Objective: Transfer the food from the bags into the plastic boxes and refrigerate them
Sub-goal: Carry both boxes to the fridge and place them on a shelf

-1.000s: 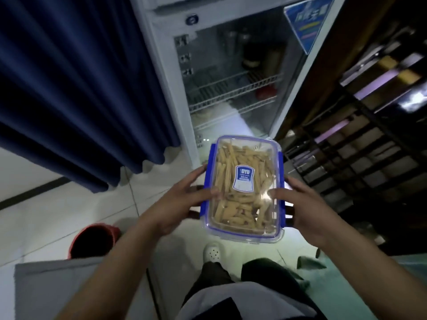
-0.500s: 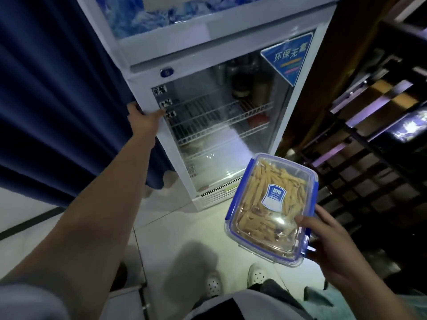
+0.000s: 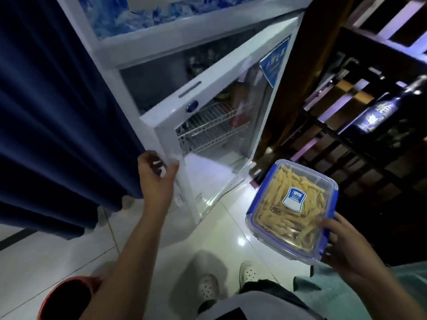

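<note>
Plastic box (image 3: 291,210) with a blue-rimmed clear lid, full of pale food sticks (image 3: 275,199), sits at the near right, gripped at its near edge by the right hand (image 3: 346,248), while the left hand (image 3: 157,179) curls round the edge of the refrigerator door (image 3: 208,98), which stands ajar before wire shelves (image 3: 208,128).

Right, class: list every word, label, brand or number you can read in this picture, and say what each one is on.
Label on the plastic box lid: a blue and white sticker; its print is too blurred to read.
Blue sign on the fridge door: characters there, too blurred to read.
Round blue badge on the door frame: no legible text.
Dark bottle on the shelf: pale label design, no readable words.
</note>
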`<action>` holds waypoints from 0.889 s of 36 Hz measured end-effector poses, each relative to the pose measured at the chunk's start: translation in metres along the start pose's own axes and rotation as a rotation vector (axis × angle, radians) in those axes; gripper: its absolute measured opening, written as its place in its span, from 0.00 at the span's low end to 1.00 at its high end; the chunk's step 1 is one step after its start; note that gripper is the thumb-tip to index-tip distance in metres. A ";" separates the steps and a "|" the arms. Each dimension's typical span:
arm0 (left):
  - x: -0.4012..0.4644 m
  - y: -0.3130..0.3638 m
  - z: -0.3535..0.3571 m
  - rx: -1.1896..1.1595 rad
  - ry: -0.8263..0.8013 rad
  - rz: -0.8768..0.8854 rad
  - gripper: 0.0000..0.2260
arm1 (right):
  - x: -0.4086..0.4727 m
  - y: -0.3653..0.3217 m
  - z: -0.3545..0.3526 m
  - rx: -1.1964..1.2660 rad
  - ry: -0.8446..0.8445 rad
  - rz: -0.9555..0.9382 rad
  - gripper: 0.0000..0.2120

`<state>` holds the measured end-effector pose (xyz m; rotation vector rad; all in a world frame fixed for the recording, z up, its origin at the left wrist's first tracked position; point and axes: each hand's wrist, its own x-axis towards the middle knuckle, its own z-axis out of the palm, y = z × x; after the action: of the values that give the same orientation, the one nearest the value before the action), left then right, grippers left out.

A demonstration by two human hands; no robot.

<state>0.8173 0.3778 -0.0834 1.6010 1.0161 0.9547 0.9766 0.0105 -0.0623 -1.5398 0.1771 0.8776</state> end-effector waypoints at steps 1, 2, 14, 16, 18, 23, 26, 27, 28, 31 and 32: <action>-0.016 0.001 0.003 -0.009 -0.036 0.023 0.25 | -0.003 0.002 -0.004 0.006 0.022 -0.002 0.15; -0.030 0.004 0.007 -0.016 -0.085 0.048 0.29 | -0.007 0.003 -0.008 0.011 0.049 -0.003 0.14; -0.138 0.034 0.123 -0.132 -0.802 0.121 0.22 | -0.072 0.026 -0.060 0.162 0.340 0.003 0.09; -0.152 0.039 0.148 -0.155 -0.856 0.097 0.25 | -0.082 0.033 -0.070 0.208 0.397 0.001 0.10; -0.166 0.040 0.173 -0.137 -0.895 0.099 0.25 | -0.091 0.041 -0.080 0.262 0.444 -0.003 0.10; -0.188 0.046 0.237 -0.019 -0.986 0.146 0.24 | -0.109 0.061 -0.102 0.411 0.559 -0.010 0.13; -0.197 0.060 0.276 0.036 -0.999 0.191 0.23 | -0.118 0.070 -0.111 0.473 0.617 0.000 0.11; -0.200 0.064 0.287 0.047 -1.004 0.192 0.24 | -0.120 0.074 -0.114 0.491 0.631 0.001 0.10; -0.204 0.068 0.298 0.056 -1.004 0.199 0.25 | -0.122 0.077 -0.118 0.508 0.647 0.003 0.10; -0.216 0.080 0.327 0.106 -0.981 0.232 0.24 | -0.128 0.084 -0.126 0.544 0.691 0.007 0.11; -0.220 0.083 0.336 0.112 -0.973 0.230 0.23 | -0.130 0.086 -0.128 0.554 0.703 0.007 0.11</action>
<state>1.0663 0.0520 -0.0994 1.9753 0.2068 0.1620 0.8894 -0.1715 -0.0608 -1.2547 0.8591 0.2173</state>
